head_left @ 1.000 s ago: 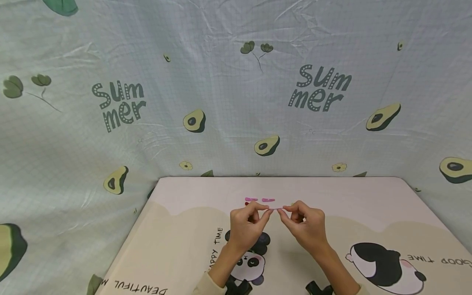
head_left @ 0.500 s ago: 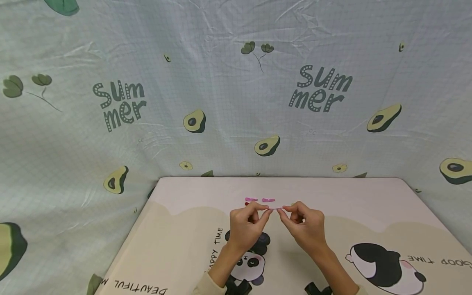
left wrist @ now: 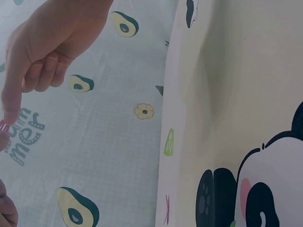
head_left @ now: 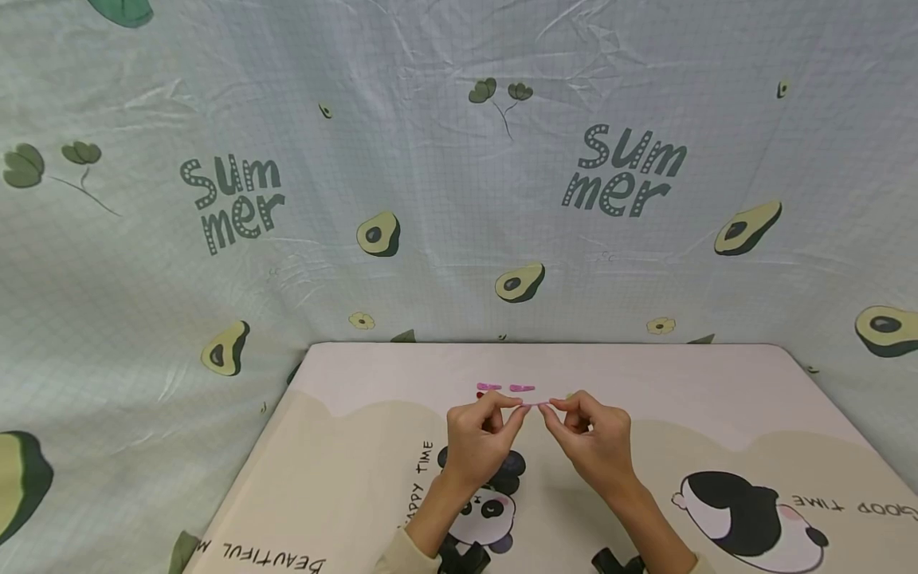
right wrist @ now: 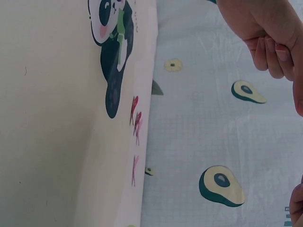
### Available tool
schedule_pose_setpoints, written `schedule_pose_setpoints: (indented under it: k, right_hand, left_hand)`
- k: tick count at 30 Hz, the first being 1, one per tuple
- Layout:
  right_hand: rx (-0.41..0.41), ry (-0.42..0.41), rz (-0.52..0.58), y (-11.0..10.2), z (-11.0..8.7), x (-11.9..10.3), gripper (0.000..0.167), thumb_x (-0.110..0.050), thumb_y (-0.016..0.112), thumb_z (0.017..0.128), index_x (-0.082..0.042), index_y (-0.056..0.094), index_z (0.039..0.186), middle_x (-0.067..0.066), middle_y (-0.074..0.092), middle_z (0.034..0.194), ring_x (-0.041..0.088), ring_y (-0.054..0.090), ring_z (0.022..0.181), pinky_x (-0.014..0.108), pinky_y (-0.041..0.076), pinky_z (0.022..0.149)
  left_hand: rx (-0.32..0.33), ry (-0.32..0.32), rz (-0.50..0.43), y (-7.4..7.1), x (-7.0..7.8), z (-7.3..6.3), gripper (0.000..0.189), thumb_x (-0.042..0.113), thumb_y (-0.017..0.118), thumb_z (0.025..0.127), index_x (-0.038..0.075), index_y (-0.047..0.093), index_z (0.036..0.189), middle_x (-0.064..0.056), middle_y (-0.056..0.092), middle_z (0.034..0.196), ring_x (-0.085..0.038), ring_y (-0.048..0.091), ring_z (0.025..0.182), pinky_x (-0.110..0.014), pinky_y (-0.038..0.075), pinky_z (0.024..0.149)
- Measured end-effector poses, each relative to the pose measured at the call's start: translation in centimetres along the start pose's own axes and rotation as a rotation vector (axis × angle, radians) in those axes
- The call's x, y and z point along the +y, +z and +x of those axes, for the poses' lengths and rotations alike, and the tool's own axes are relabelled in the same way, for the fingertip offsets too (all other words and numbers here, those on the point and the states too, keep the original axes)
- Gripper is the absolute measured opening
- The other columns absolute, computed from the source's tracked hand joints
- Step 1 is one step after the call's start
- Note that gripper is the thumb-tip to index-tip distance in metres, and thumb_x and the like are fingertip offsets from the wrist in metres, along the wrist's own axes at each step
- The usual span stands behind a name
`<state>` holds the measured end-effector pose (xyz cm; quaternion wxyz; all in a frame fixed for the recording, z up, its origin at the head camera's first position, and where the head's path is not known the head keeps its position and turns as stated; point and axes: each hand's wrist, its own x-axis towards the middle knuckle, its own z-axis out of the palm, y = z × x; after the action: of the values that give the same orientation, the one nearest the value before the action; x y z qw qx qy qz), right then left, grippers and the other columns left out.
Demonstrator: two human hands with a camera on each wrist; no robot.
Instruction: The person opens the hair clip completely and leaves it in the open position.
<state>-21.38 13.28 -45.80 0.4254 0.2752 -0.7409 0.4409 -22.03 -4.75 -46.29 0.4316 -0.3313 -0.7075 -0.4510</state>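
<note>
A small pink hair clip (head_left: 535, 404) is held up between both hands, over the far part of the table. With thumb and forefinger, my left hand (head_left: 475, 440) pinches its left end. The right end is pinched likewise by my right hand (head_left: 601, 443). In the left wrist view only a bit of the hair clip (left wrist: 4, 126) shows at the left edge, by the right hand's fingertips. Two more pink clips (head_left: 522, 388) lie on the table behind the hands, and a red clip (head_left: 480, 395) is partly covered by the left hand. A green clip (left wrist: 169, 142) lies farther right.
The table (head_left: 344, 462) carries a cream cover printed with pandas and lettering. Behind it hangs a pale curtain (head_left: 445, 175) with avocado prints. Dark wrist-camera mounts (head_left: 466, 558) show at the wrists near the bottom edge.
The held hair clip has tilted slightly, its right end a little higher. Both hands otherwise stay in place with the same pinch.
</note>
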Motion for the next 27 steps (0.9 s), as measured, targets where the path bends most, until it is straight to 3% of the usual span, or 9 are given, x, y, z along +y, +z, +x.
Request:
schedule_pose_setpoints:
  k: [17, 27]
  right_hand:
    - [0.007, -0.018, -0.009, 0.20, -0.17, 0.13, 0.035, 0.019, 0.088, 0.054, 0.000, 0.071, 0.078, -0.005, 0.046, 0.050, -0.001, 0.034, 0.047, 0.012, 0.032, 0.045]
    - [0.004, -0.002, -0.024, 0.10, -0.12, 0.29, 0.032, 0.014, 0.090, 0.059, -0.002, 0.072, 0.079, -0.006, 0.047, 0.050, -0.001, 0.036, 0.046, 0.012, 0.035, 0.045]
  left_hand:
    - [0.001, -0.011, -0.013, 0.02, -0.09, -0.07, 0.023, -0.007, 0.086, 0.073, 0.004, 0.074, 0.090, 0.002, 0.043, 0.047, 0.000, 0.032, 0.043, -0.006, 0.026, 0.045]
    - [0.001, -0.006, -0.019, 0.18, -0.11, 0.01, 0.023, -0.007, 0.085, 0.073, 0.003, 0.074, 0.089, 0.002, 0.043, 0.047, 0.000, 0.032, 0.042, -0.006, 0.027, 0.045]
